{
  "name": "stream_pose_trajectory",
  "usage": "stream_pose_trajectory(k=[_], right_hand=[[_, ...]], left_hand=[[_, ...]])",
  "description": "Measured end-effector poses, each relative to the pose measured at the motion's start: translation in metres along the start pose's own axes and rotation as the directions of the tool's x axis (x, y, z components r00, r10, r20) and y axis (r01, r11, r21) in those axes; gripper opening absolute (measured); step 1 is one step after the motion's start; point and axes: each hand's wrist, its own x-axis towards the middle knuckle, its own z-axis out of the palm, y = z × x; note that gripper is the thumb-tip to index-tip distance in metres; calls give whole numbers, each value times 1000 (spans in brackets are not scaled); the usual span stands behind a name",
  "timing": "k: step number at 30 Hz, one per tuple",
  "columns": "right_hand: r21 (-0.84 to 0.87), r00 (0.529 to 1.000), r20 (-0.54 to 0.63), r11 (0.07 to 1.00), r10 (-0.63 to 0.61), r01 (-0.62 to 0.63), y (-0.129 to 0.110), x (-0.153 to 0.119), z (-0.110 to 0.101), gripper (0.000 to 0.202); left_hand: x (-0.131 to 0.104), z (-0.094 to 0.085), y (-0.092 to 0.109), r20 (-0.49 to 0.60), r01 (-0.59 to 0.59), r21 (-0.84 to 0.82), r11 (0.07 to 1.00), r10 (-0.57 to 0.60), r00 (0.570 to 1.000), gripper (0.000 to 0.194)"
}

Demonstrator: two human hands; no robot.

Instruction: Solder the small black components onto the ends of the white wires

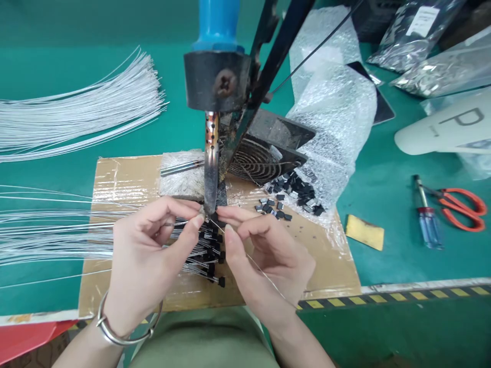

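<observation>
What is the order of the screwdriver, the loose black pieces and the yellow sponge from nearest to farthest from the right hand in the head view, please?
From the right hand:
1. Loose black pieces, just beyond it
2. Yellow sponge, to its right
3. Screwdriver, farther right

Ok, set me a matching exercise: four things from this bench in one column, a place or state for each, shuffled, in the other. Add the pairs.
Things
1. Iron
2. Solder
3. Sponge
4. Bracelet

Places or states
A. Yellow, on the green table
B. Around the left wrist
C. Pointing down
D. Held in the right hand

Pairs: 1-C, 2-D, 3-A, 4-B
</observation>
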Motion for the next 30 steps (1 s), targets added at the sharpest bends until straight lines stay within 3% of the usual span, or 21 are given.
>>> stream_pose_trajectory(k=[30], right_hand=[[-67,995,-12,993,-99,98,4,-4,2,18]], left_hand=[[-3,1,1,-16,7,15,1000,-7,1000,11]])
